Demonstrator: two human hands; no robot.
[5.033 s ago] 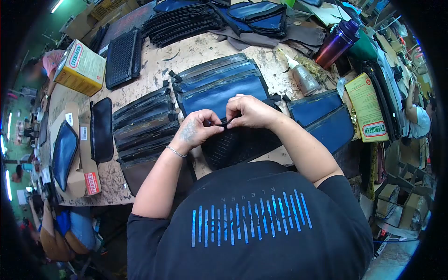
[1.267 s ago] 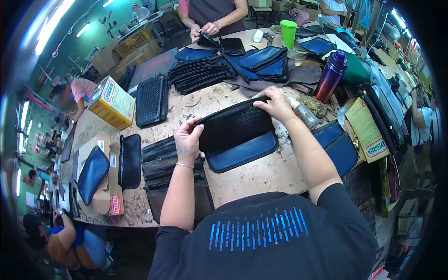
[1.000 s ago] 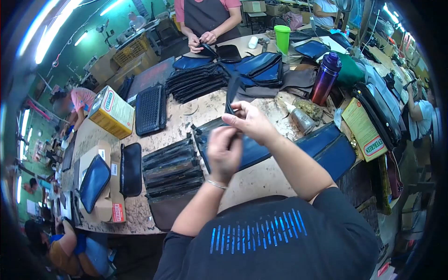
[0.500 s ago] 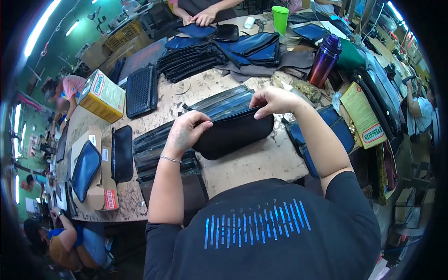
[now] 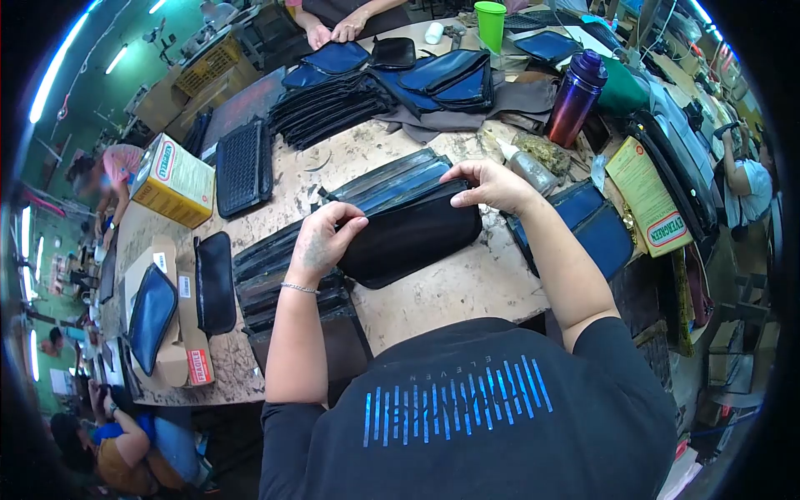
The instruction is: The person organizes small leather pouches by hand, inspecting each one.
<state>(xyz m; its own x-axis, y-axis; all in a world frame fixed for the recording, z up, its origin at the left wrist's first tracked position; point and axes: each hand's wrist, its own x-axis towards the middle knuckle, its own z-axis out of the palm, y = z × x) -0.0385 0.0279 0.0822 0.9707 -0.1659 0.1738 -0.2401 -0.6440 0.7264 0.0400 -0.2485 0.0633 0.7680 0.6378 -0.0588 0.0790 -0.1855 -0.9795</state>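
A black pouch (image 5: 410, 239) hangs between my two hands over the middle of the table. My left hand (image 5: 323, 240) pinches its upper left corner between thumb and fingers, and a bracelet circles that wrist. At the upper right corner, my right hand (image 5: 486, 185) grips the top edge in the same way. The pouch's broad dark face is toward me. Just behind and to the left of it lie overlapping dark strips (image 5: 385, 185) with a bluish shine. Whether the pouch is open along the top, I cannot tell.
Stacked dark pouches (image 5: 329, 108) lie at the back, near a co-worker's hands (image 5: 340, 32). A purple bottle (image 5: 577, 98) and a green cup (image 5: 490, 27) stand beyond. A yellow can (image 5: 173, 182) is left; blue pouches (image 5: 593, 227) are right. A cardboard box (image 5: 185, 333) sits front left.
The pouch now shows a broader, flatter face, still held at both corners. The view has shifted slightly, and a clear bottle behind my right hand is more visible. The co-worker's hands have moved apart a little.
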